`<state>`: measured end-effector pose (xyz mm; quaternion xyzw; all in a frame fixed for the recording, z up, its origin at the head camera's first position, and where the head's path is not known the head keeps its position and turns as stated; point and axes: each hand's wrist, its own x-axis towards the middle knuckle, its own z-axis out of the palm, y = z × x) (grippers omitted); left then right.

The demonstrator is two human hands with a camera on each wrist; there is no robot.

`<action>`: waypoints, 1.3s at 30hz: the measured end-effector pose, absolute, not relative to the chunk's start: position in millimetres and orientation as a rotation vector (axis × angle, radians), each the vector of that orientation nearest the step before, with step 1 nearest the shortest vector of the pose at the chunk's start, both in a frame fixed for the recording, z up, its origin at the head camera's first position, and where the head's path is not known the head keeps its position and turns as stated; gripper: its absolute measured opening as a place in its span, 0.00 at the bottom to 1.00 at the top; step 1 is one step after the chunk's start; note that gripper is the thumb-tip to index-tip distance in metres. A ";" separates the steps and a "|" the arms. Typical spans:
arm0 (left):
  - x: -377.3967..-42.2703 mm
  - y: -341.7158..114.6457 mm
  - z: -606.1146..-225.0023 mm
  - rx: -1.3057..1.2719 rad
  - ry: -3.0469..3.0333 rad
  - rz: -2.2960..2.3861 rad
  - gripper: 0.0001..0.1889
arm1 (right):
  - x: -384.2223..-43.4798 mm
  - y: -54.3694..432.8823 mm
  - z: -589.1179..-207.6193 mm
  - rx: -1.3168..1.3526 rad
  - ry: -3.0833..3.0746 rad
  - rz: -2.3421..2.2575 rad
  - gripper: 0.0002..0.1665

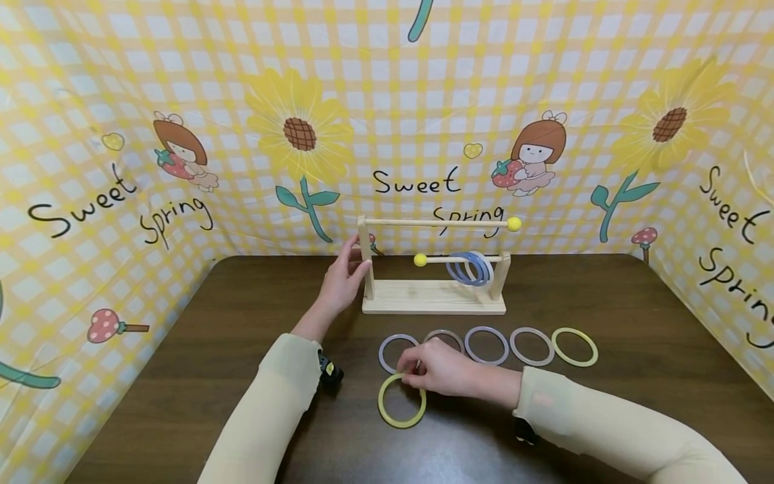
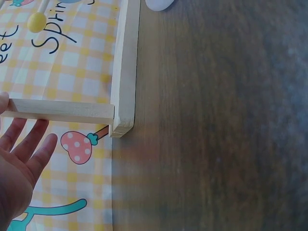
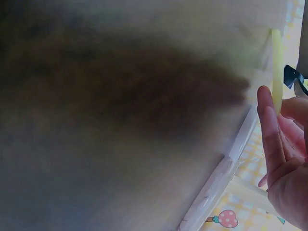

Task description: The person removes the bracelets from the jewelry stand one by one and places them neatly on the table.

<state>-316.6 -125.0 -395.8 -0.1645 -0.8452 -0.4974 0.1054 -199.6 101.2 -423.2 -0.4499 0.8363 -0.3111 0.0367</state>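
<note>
My left hand [image 1: 343, 281] holds the left post [image 1: 364, 232] of a wooden stand, thumb on one side and fingers on the other; the left wrist view shows the fingers [image 2: 34, 139] against this post. With thumb and fingers my right hand [image 1: 446, 370] pinches a yellow ring [image 1: 402, 425], seen edge-on in the right wrist view. Two rods cross the stand: a long upper rod [image 1: 435, 223] that carries no rings, and a shorter lower rod [image 1: 437, 259] with several blue and whitish rings [image 1: 478, 282] near the right post [image 1: 502, 275].
In front of the stand lie a bluish ring [image 1: 381, 353], a greyish-pink ring [image 1: 444, 331] partly hidden by the right hand, a lavender ring [image 1: 486, 329], a pale lilac ring [image 1: 532, 363] and another yellow ring [image 1: 576, 364]. A checked cloth [image 1: 387, 121] surrounds the dark wooden table [image 1: 211, 376].
</note>
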 end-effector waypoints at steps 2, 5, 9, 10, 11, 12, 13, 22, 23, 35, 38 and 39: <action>-316.7 -124.8 -395.5 -0.486 -2.492 -1.470 0.27 | -200.0 100.5 -424.6 -1.379 2.577 -0.932 0.03; -316.5 -124.6 -395.3 -0.481 -2.494 -1.470 0.27 | -200.2 99.7 -426.4 -1.391 2.609 -0.867 0.04; -316.7 -124.5 -394.9 -0.475 -2.497 -1.463 0.28 | -199.4 98.8 -427.6 -1.412 2.683 -0.735 0.04; -316.9 -124.6 -394.8 -0.474 -2.499 -1.460 0.28 | -199.1 98.6 -427.8 -1.415 2.696 -0.709 0.04; -316.9 -124.6 -394.7 -0.474 -2.499 -1.459 0.28 | -198.8 98.5 -427.8 -1.419 2.706 -0.689 0.04; -317.0 -124.6 -394.6 -0.475 -2.499 -1.460 0.28 | -198.7 98.1 -427.7 -1.419 2.712 -0.676 0.04; -317.2 -124.6 -394.6 -0.477 -2.498 -1.462 0.28 | -198.8 97.8 -427.6 -1.415 2.714 -0.668 0.04; -317.6 -124.5 -394.9 -0.478 -2.497 -1.479 0.27 | -200.5 97.1 -428.7 -1.405 2.706 -0.661 0.05; -317.6 -124.4 -394.9 -0.476 -2.497 -1.479 0.27 | -200.6 97.1 -428.8 -1.406 2.705 -0.661 0.05; -316.2 -124.5 -395.6 -0.476 -2.498 -1.476 0.27 | -203.3 108.9 -416.0 -1.275 2.634 -0.919 0.03; -317.0 -124.9 -395.5 -0.486 -2.493 -1.477 0.27 | -205.9 116.7 -409.4 -1.222 2.616 -1.064 0.03; -317.2 -125.1 -395.4 -0.488 -2.492 -1.476 0.27 | -206.9 119.5 -406.7 -1.207 2.616 -1.110 0.03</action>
